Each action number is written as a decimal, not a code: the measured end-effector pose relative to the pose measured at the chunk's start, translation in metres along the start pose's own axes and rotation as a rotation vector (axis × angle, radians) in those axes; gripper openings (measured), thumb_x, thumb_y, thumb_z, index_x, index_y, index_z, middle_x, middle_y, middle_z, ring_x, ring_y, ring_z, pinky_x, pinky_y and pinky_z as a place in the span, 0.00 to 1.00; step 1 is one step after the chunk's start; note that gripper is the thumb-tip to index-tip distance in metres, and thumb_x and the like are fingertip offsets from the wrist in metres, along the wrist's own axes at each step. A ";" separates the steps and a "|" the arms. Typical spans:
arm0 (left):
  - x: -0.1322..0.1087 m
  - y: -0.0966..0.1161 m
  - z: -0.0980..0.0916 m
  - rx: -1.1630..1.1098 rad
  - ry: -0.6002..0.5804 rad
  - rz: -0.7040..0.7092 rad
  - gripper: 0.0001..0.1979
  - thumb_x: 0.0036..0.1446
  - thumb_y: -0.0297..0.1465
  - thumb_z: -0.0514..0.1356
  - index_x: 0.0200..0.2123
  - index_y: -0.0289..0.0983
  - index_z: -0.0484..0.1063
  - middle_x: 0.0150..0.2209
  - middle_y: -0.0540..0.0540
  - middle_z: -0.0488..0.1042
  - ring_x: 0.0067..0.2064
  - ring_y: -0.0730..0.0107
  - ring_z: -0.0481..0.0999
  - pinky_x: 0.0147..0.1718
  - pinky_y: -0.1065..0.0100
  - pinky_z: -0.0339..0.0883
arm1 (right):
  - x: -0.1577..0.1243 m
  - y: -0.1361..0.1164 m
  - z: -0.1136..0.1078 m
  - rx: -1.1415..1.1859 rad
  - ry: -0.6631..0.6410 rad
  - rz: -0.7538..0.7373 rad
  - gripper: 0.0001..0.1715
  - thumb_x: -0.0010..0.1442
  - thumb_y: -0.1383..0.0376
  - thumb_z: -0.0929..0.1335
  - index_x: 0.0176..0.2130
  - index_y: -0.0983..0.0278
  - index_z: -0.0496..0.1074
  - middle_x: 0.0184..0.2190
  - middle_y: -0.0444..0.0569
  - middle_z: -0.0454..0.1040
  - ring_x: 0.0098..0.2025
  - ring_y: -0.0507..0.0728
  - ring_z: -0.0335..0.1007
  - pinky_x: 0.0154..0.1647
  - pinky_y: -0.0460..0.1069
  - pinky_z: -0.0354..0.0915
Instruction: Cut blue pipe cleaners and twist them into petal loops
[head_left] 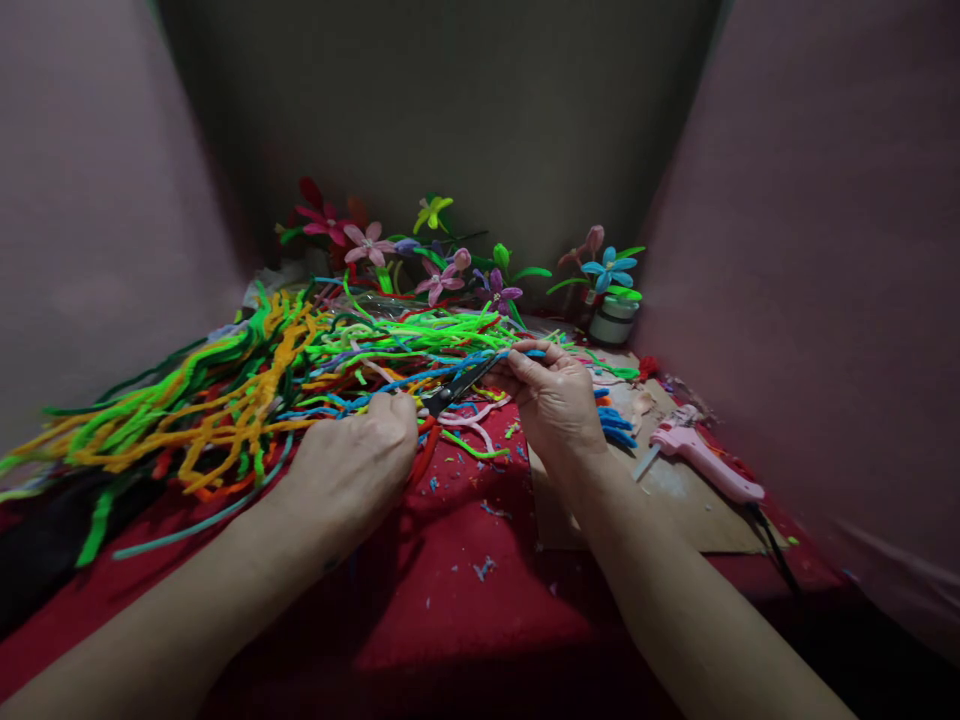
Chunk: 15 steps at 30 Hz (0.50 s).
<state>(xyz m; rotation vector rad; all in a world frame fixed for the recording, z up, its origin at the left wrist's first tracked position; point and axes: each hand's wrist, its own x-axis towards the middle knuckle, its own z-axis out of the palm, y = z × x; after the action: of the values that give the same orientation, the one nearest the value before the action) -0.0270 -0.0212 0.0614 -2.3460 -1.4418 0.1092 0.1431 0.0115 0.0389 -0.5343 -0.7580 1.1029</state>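
Note:
My left hand is closed around the red handle of a pair of scissors, whose dark blades point up and to the right. Between thumb and fingers, my right hand pinches a blue pipe cleaner. The blade tips lie close by the right fingers, near the pipe cleaner; whether they touch it I cannot tell. Just right of that hand, partly behind the wrist, lies a bunch of short blue pipe cleaners.
A heap of coloured pipe cleaners spreads over the red cloth on the left. At right, a pink glue gun rests on a cardboard sheet. Pipe-cleaner flowers and a small jar stand at the back.

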 end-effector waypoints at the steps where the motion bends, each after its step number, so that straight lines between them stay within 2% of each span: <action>1: 0.000 0.000 0.001 0.014 0.006 -0.003 0.17 0.55 0.19 0.37 0.37 0.30 0.63 0.32 0.39 0.70 0.26 0.57 0.75 0.19 0.65 0.61 | 0.000 0.000 0.000 0.004 0.002 0.004 0.08 0.43 0.73 0.71 0.25 0.66 0.67 0.18 0.42 0.73 0.22 0.51 0.72 0.29 0.50 0.74; 15: 0.003 -0.001 0.008 0.026 0.021 -0.034 0.19 0.54 0.19 0.37 0.38 0.30 0.65 0.29 0.37 0.70 0.25 0.55 0.74 0.18 0.64 0.60 | 0.000 0.002 -0.002 -0.015 -0.044 0.016 0.08 0.43 0.72 0.71 0.26 0.66 0.67 0.18 0.42 0.72 0.21 0.51 0.71 0.28 0.50 0.74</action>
<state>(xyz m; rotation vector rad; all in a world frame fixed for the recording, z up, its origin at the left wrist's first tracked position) -0.0283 -0.0159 0.0551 -2.2946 -1.4607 0.0936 0.1439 0.0125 0.0364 -0.5308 -0.8026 1.1275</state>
